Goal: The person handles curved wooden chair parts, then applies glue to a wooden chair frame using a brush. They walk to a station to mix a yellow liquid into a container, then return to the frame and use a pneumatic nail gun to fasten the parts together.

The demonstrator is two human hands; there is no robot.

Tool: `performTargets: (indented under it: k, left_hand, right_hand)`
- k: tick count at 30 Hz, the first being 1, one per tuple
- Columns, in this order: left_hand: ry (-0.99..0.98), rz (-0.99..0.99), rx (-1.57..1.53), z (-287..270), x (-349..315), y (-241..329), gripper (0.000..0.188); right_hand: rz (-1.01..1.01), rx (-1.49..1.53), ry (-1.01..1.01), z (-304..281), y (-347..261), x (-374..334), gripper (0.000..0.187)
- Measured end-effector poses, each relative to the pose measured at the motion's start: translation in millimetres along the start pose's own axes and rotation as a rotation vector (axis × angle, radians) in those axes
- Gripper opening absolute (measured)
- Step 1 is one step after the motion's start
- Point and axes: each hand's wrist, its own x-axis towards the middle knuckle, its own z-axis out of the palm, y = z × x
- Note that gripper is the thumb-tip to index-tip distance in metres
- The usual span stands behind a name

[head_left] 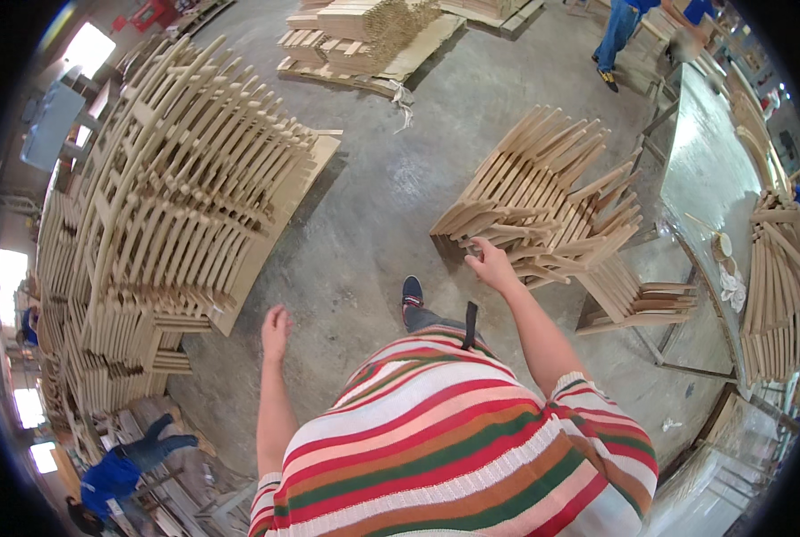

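Observation:
My right hand (490, 267) is stretched forward at the near edge of a stack of slender curved wooden pieces (543, 197), which look like chair legs. Its thumb and fingers are apart with nothing seen between them; whether the fingertips touch the wood I cannot tell. Out to my left, my left hand (276, 333) hangs over the concrete floor, holding nothing, with its fingers loosely bent. A large pile of jointed wooden frames (185, 179) rests on a board beyond it, well apart from the hand.
A smaller stack of wooden pieces (628, 295) stands right of the nearer one. Farther right is a metal-topped table (709, 152) on a frame. Cut wood lies on a pallet (364, 40) ahead. Other people work at the far right (617, 40) and lower left (118, 474).

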Motion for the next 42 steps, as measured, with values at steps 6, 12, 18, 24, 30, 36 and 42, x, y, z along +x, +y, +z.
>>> performTargets:
  k: [6, 12, 18, 24, 30, 36, 42]
  left_hand:
    - [-0.348, -0.273, 0.376, -1.7, 24.1, -13.3, 0.035]
    - [-0.512, -0.583, 0.422, -16.7, 78.6, 7.0, 0.032]
    - [-0.525, -0.552, 0.571, -39.4, 269.2, 51.0, 0.03]
    - [-0.423, -0.109, 0.392, 1.2, 582.1, 187.4, 0.034]
    - [-0.436, 0.195, 0.413, 115.9, 786.4, 349.6, 0.038]
    - [-0.702, 0.474, 0.575, 250.0, 821.8, 389.9, 0.037]
    - [-1.098, 0.114, 1.002, 302.6, 793.1, 406.7, 0.034]
  right_hand:
    - [0.369, 0.2, 0.034, 46.5, 9.2, 104.7, 0.07]
    - [0.581, 0.451, 0.322, 62.2, 8.2, 178.7, 0.041]
    - [0.682, 0.594, 0.422, 70.9, -43.8, 248.1, 0.024]
    - [0.664, 0.2, 1.035, 30.8, -75.2, 368.8, 0.03]
    - [0.834, 0.303, 1.298, -20.4, -31.4, 443.7, 0.03]
    - [1.003, 0.336, 1.258, -51.8, 15.4, 469.8, 0.033]
    - [0.866, 0.681, 1.279, -111.5, 25.5, 536.5, 0.019]
